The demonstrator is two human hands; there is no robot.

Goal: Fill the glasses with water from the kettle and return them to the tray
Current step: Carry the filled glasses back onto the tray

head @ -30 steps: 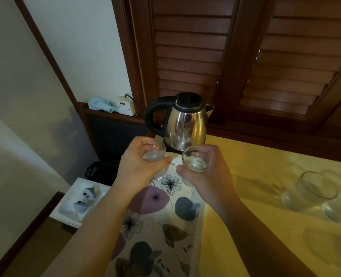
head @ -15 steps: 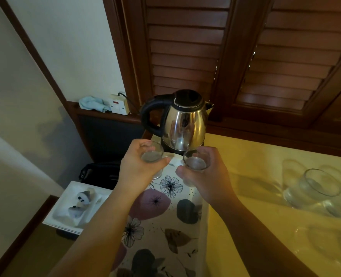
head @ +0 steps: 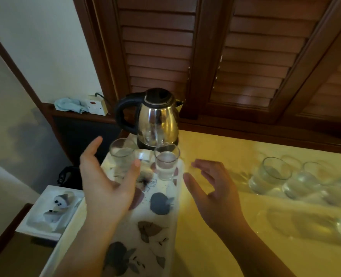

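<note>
1. Wooden louvred shutters (head: 245,56) back a yellow table (head: 215,226); white wall to the left.
2. Floral tray (head: 155,226) lies on the table's left part, long axis running away from the camera.
3. Steel kettle (head: 155,118) with black handle stands on its base at the tray's far end, upright, lid shut.
4. Left glass (head: 121,154) and right glass (head: 166,160) stand upright on the tray's far end, just in front of the kettle, side by side and apart. Both hold water.
5. Left hand (head: 107,184): grip released, fingers spread, palm facing right, just beside the left glass, not touching it as far as visible.
6. Right hand (head: 213,194): grip released, fingers spread, palm facing left, over the table right of the tray, clear of the right glass.
7. More glasses (head: 273,176) cluster on the table's right side, well apart from the tray; blurred.
8. Blue cloth (head: 69,104) and a white socket box (head: 96,106) sit on the ledge left of the kettle.
</note>
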